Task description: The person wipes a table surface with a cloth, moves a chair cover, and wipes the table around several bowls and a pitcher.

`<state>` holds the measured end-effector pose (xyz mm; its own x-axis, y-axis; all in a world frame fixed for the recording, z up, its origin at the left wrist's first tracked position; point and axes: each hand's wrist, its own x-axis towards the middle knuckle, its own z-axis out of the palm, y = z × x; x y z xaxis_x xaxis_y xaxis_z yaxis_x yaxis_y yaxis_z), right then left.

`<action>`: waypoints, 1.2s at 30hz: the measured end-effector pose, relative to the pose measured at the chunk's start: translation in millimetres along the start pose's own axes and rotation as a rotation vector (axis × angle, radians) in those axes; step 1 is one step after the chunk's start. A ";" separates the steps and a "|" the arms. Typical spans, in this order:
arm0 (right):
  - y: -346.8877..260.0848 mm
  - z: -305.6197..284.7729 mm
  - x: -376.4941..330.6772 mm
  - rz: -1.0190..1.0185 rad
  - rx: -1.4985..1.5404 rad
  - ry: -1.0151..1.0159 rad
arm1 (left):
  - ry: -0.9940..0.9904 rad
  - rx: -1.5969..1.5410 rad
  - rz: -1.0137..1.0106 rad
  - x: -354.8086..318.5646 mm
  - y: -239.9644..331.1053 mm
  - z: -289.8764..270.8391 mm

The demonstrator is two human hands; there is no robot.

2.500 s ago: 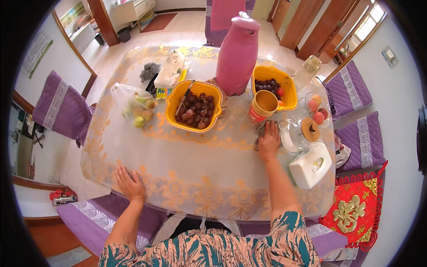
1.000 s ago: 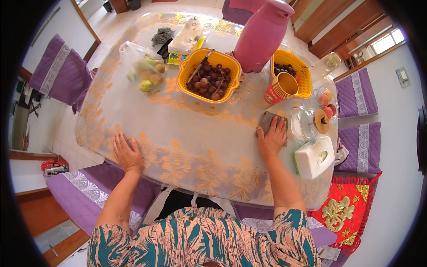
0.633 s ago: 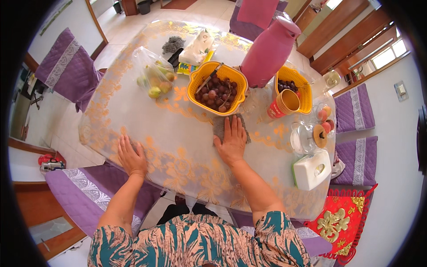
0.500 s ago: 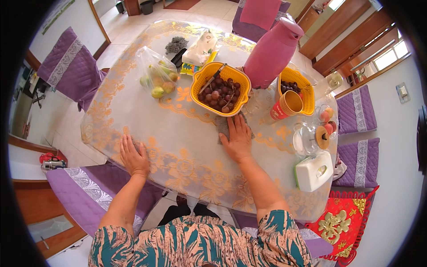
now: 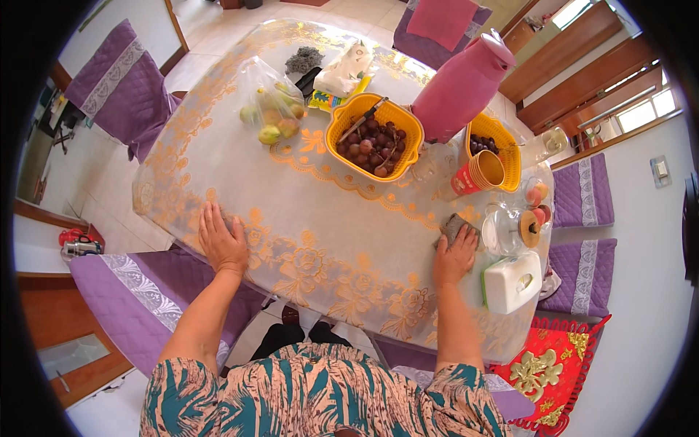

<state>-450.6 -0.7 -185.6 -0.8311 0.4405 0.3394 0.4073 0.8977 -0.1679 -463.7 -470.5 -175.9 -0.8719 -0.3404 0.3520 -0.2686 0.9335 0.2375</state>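
My left hand [image 5: 223, 242] lies flat on the patterned tablecloth [image 5: 349, 240] near the table's front left edge, fingers stretched and holding nothing. Toward the right side, my right hand [image 5: 456, 256] presses a bunched grey cloth [image 5: 448, 227] onto the table, its fingers over the cloth. Just beyond that hand are a glass jar with a wooden lid [image 5: 499, 230] and a white tissue box [image 5: 512, 282]. A yellow basket [image 5: 336, 151] of grapes [image 5: 373, 149] stands farther back, with a knife [image 5: 364, 118] lying across it.
Behind the basket rises a tall pink thermos [image 5: 462, 89]. Beside it are stacked paper cups [image 5: 477, 175] and a second yellow basket [image 5: 510, 159] with dark grapes. Farther left sit a plastic bag of fruit [image 5: 271, 109] and a tissue pack [image 5: 346, 69]. Purple-covered chairs [image 5: 116, 87] surround the table.
My right hand has slid the grey cloth from in front of the grape basket to the right, toward the glass jar. My left hand stays in place. The view has shifted slightly.
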 end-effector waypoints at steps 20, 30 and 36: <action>-75.4 -35.9 -35.8 -0.530 0.270 -0.197 | 0.034 0.019 0.018 -1.0 -7.2 7.1; 74.3 -111.9 -114.8 -0.415 0.091 -0.417 | 0.017 0.045 0.017 -0.4 -13.0 12.5; 111.4 -140.0 -146.3 -0.355 0.044 -0.496 | 0.010 0.064 0.017 -0.3 -8.2 10.2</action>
<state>-230.6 35.0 -124.4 -0.9948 0.0521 -0.0878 0.0661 0.9841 -0.1648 -465.4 -476.9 -187.1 -0.8728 -0.3249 0.3642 -0.2796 0.9445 0.1727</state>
